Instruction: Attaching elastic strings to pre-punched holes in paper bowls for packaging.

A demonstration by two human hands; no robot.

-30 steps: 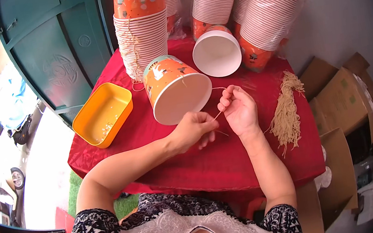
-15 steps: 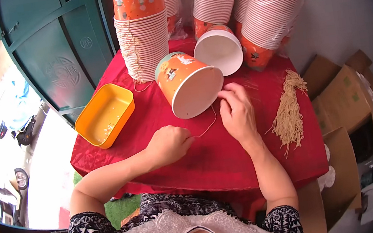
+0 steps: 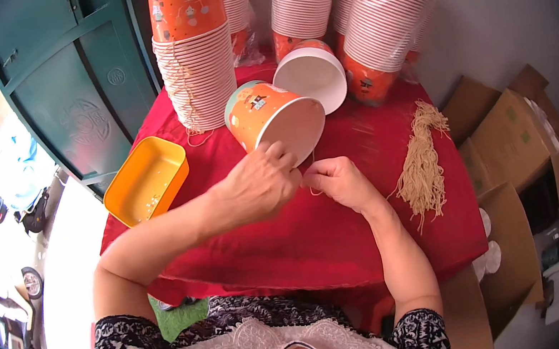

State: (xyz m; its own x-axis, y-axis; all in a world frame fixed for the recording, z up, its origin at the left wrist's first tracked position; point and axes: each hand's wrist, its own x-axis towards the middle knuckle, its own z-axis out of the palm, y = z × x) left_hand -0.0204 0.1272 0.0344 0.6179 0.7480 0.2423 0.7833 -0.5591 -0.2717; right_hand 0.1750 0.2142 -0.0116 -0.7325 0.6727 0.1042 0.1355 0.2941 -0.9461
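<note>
A bench draped in red cloth (image 3: 317,234) carries an orange paper cup (image 3: 276,118) lying on its side. Just below its rim, the left hand (image 3: 256,186) and right hand (image 3: 338,181) pinch a thin tan string (image 3: 313,185) between clenched fingers.

A small packing or assembly workplace by a doorway is suggested. Beyond the fingers, tall stacks of paper cups (image 3: 200,78) are crowded on a table covered with a red cloth (image 3: 317,234). To the right of the fingers a bundle of pale strings (image 3: 423,167) is laid out, and flattened cardboard boxes (image 3: 506,141) are piled further right. A green metal door (image 3: 66,98) and a sunlit street are seen to the left.
</note>
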